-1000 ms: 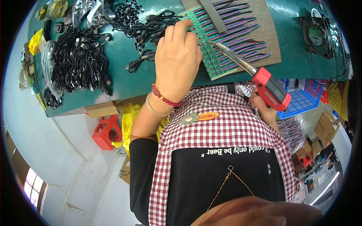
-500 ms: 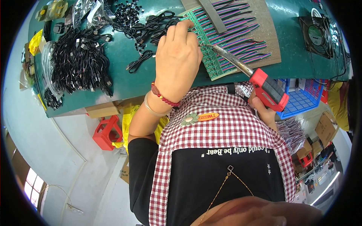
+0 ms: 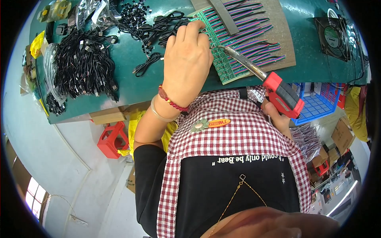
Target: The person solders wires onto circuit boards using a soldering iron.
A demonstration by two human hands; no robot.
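Bent over the left edge of a green circuit board panel (image 3: pixel 223 65), my left hand (image 3: pixel 187 59) has its fingers pinched together; what lies between the fingertips is hidden behind the hand. In my right hand (image 3: pixel 278 119) is a soldering iron (image 3: pixel 282 95) with a red and black handle. Its metal tip reaches left over the panel, close to my left fingers. From the panel's right side run rows of black, pink and blue wires (image 3: pixel 254 45). A flat grey bar (image 3: pixel 224 18) lies across some of them. Black cables (image 3: pixel 166 25) lie just beyond my left hand.
Panel and wires rest on a brown board (image 3: pixel 287 39) on the green table (image 3: pixel 131 85). At left is a large heap of black USB cables (image 3: pixel 85 63). A black fan (image 3: pixel 332 37) stands at the far right. Below the table edge are a blue crate (image 3: pixel 317 109) and a red stool (image 3: pixel 113 139).
My left hand and wrist have shifted very slightly. The soldering iron stays almost in place, its tip still over the panel.
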